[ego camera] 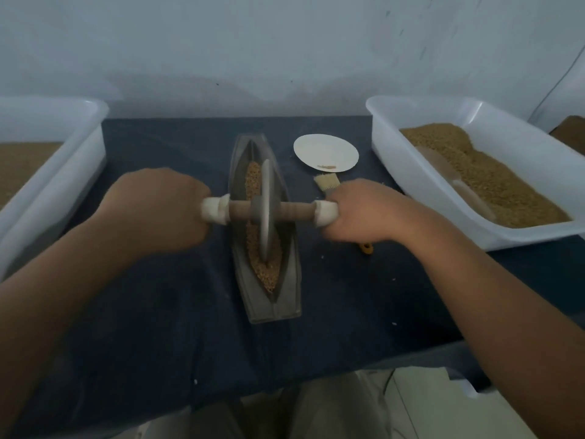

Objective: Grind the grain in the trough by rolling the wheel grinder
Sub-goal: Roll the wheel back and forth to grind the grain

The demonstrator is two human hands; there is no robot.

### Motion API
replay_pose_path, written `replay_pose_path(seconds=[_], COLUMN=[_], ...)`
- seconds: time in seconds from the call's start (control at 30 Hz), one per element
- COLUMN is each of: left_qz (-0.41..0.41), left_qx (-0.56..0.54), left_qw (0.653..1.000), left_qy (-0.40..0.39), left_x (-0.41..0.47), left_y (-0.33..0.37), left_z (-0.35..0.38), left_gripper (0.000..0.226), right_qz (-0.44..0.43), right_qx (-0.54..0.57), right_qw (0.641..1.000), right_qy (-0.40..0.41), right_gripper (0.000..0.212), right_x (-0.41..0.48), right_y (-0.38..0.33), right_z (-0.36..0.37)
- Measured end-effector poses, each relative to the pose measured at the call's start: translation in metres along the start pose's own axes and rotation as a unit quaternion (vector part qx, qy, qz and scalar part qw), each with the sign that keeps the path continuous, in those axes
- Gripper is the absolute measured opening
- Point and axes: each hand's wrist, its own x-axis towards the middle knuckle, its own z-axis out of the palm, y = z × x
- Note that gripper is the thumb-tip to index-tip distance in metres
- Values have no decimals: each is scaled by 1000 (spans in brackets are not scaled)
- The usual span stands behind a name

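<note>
Our desk [158, 327] is covered with a dark blue cloth. At its middle we find the grey trough [275, 308], lying lengthwise away from us. To its right, further back, lies a round white plate [326, 152], with a pale-bristled brush [326, 181] just in front of it. One white plastic tub [63, 172] sits at the left edge and another [384, 144] at the right. We see a few white specks on the cloth.

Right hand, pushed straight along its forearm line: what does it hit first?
Probably the brush bristles just beyond the right hand, then the paper plate. The hand sits raised on the grinder handle, so it might clear both; height is unclear.
</note>
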Motion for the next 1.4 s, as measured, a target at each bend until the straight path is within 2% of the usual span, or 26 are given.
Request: replay_pose_path(seconds=[0.13,0.2,0.33,0.43,0.5,0.57,0.63,0.7,0.8,0.9,0.97,1.03,1.13,1.23,1.3,1.4], left_qz=[-88,-106,-69,-14,6,10,-9,-45,-107,-112,-85,-44,22,34,-3,-72], left_qx=[-12,-12,-30,-32,-44,-58,-52,-47,-52,-54,-33,0,45,48,20,-24], left_qw=[996,994,997,999,999,998,998,998,993,992,996,999,998,995,999,997], left_qy=[3,23,-4,-20,-17,-16,-14,-7,-6,-3,-2,-3,42,75,33,-2], left_x=[49,63,47,4,-21,-31,-24,-2,40,58,52,36,-5,-21,-8,31], left_y=[-5,-6,1,1,-1,-3,-3,-3,-6,-6,-2,-2,3,3,0,-4], left_z=[-2,-5,-10,-3,2,6,11,14,10,-1,-7,-6,-2,2,5,5], left_gripper=[22,20,19,16,18,21,24,25,23,33,28,16,19,26,23,19], right_qz=[29,45,26,-10,-21,-20,-20,-16,6,23,25,17,7,-6,-3,17], right_qx=[-86,-89,-90,-52,-30,-21,-31,-66,-119,-113,-94,-64,15,27,-29,-106], right_qw=[972,968,979,998,999,998,997,998,976,969,977,993,999,997,999,976], right_qy=[215,229,181,42,-17,-60,-64,12,180,217,188,95,-48,-76,-15,189], right_gripper=[25,20,24,22,22,24,25,23,24,21,19,18,21,29,24,28], right_x=[56,78,74,35,9,1,10,31,65,78,72,53,8,-7,7,46], right_y=[-11,-14,-8,-5,-7,-9,-10,-11,-13,-15,-13,-8,-4,-1,-2,-7], right_z=[-1,-5,-7,-7,-15,-22,-25,-24,-19,-16,-14,-11,-7,-7,-3,1])
